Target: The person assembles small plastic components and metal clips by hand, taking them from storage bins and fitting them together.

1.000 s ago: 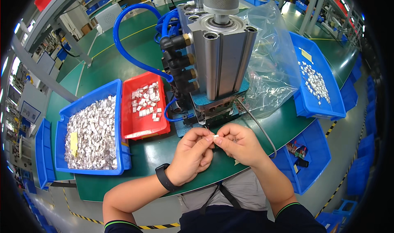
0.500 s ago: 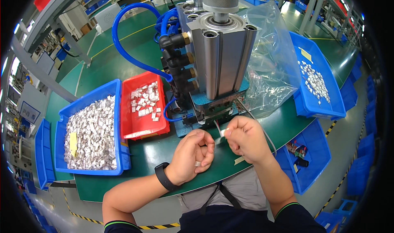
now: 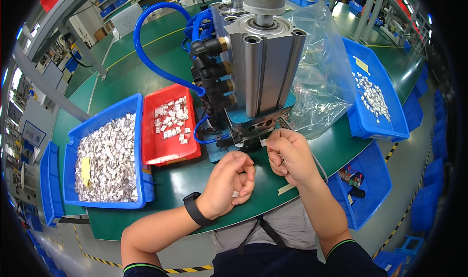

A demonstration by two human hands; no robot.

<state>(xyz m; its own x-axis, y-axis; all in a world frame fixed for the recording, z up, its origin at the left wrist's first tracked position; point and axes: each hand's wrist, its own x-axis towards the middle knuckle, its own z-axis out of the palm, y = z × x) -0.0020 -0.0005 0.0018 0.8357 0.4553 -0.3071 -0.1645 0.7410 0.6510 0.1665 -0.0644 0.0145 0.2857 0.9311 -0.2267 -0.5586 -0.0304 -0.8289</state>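
Observation:
In a pinch, my right hand (image 3: 291,159) holds a small white part (image 3: 263,143) by its edge, right at the front of the lower block (image 3: 258,128) of a metal press (image 3: 270,67). Whether the part touches the block I cannot tell. My left hand (image 3: 228,182) is curled, palm side up, over the green table edge, left of the right hand. Another small white part (image 3: 235,194) shows between its lower fingers; anything deeper in the palm is hidden. A black band circles my left wrist.
Left stand a blue bin (image 3: 149,182) heaped with small white parts and a red bin (image 3: 170,158) with fewer. Blue hoses (image 3: 139,43) loop beside the press. To the right lie a clear plastic bag (image 3: 321,77), a blue bin (image 3: 358,126) with white parts and a lower blue bin (image 3: 373,194).
My right hand has moved up and slightly away, bringing its white part from beside the left fingers to the press's lower block. My left hand has barely moved.

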